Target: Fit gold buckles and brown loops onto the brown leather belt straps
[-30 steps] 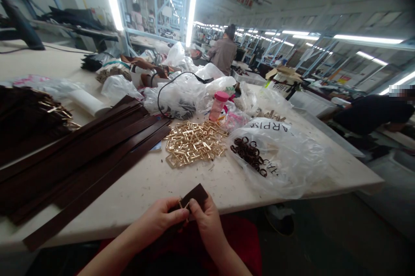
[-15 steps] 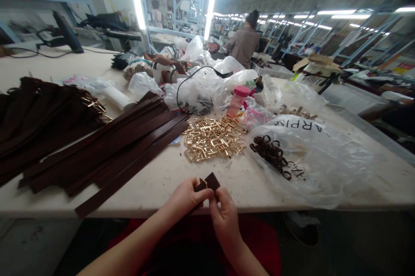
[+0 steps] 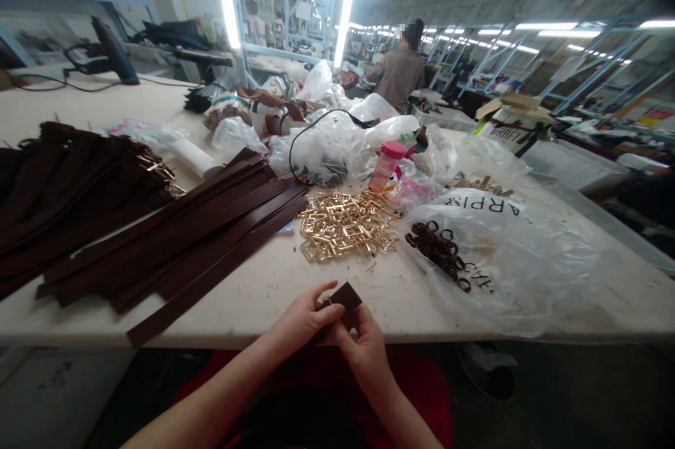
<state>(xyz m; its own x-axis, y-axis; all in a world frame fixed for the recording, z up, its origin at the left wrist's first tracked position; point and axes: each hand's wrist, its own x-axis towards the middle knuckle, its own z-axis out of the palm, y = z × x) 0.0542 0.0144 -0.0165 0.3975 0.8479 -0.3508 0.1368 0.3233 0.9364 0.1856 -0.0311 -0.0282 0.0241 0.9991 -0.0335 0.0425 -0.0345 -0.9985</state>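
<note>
Strip of dark brown material (image 3: 349, 296) is pinched between two bare hands just above the near edge of a pale surface (image 3: 247, 305), its squared end angled up and away from the worker. The left hand (image 3: 307, 317) keeps a narrow grip on it, thumb pressed across and index finger extended; the right hand (image 3: 366, 338) holds it too, its grip closed around the lower side. A glint of gold-coloured metal shows beside the left thumb, too small to make out. Beyond the hands lies a heap of gold-coloured frames (image 3: 345, 228), flanked on the left by long brown straps (image 3: 197, 242) fanned across the surface and on the right by a clear plastic bag (image 3: 538, 273) with black lettering, small brown loops (image 3: 435, 245) clustered at its near left. A pink-lidded bottle (image 3: 385, 166) stands tilted behind the frames, near crumpled clear plastic (image 3: 330, 147). Farther back, a co-worker (image 3: 401, 73) in a brownish top stands beneath rows of tube lights.
</note>
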